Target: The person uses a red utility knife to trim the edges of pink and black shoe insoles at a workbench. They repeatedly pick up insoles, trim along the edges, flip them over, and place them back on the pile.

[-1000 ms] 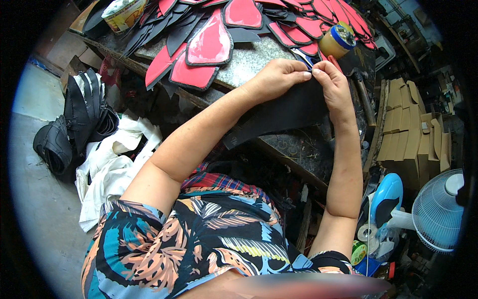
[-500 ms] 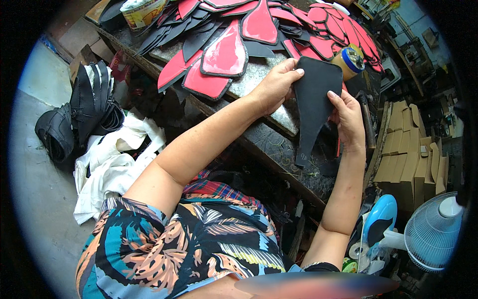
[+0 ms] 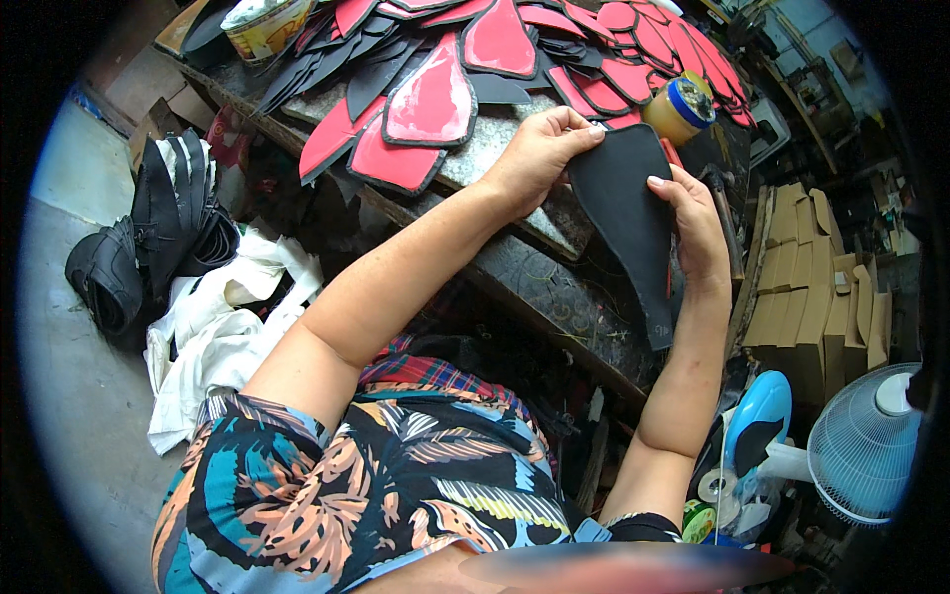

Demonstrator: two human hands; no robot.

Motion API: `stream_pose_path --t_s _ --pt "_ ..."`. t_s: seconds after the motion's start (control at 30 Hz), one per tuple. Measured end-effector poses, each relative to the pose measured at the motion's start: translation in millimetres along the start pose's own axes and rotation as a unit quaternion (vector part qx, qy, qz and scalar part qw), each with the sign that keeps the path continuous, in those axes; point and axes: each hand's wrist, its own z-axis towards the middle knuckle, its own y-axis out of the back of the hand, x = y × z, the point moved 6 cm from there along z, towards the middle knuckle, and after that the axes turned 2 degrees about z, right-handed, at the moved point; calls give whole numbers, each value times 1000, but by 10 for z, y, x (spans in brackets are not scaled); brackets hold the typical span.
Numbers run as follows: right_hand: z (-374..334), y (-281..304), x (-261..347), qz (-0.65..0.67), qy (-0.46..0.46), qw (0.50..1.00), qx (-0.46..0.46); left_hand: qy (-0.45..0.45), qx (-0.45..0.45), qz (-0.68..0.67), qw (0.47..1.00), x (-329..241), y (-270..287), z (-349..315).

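Observation:
Between my two hands I hold a flat black cut-out piece [image 3: 625, 203], broad at the top and tapering to a narrow tail that points down toward me. My left hand [image 3: 539, 153] pinches its upper left corner, thumb on top. At the right edge, my right hand [image 3: 696, 226] grips it with the thumb on its face; the other fingers are hidden behind. A strip of red shows along that edge by the right thumb. Beyond my left hand, red-faced pieces with black borders [image 3: 430, 104] lie overlapping on the bench, with plain black pieces [image 3: 327, 74] among them.
A jar with a blue rim [image 3: 681, 109] stands on the bench [image 3: 539, 292] past my hands. A tub [image 3: 265, 28] is at the far left. White cloth [image 3: 223, 332] and black shoe parts [image 3: 109, 267] lie left. Cardboard boxes [image 3: 802, 287] and a fan [image 3: 866, 445] are at right.
The black piece has turned in my hands: its narrow tail has swung right, toward my right forearm. My left hand has shifted slightly left and down, still pinching the corner.

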Motion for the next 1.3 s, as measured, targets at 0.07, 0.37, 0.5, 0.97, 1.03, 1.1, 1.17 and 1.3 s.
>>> stream_pose_path --t_s 0.07,0.37,0.5,0.97,1.03,1.1,1.17,1.3 --pt "1 -24 -8 -85 -14 996 21 -3 -6 8 1000 -33 -17 -28" --pt "-4 -63 -67 -261 23 954 143 -280 98 625 722 -520 -402 -309" --pt "62 604 216 -306 223 913 -152 -180 28 495 850 -658 -87 -310" --pt "-153 1602 -38 -673 -62 607 -419 -88 34 491 866 -549 127 -654" --pt "-269 1473 242 -543 55 712 -441 -78 50 526 845 -557 159 -647" --pt "-372 1267 464 -312 164 846 -400 -53 73 535 840 -560 202 -615" --pt "-648 929 593 -203 229 887 -347 -36 84 532 842 -565 245 -608" --pt "-967 16 476 -255 310 878 -259 -13 89 522 848 -537 298 -574"
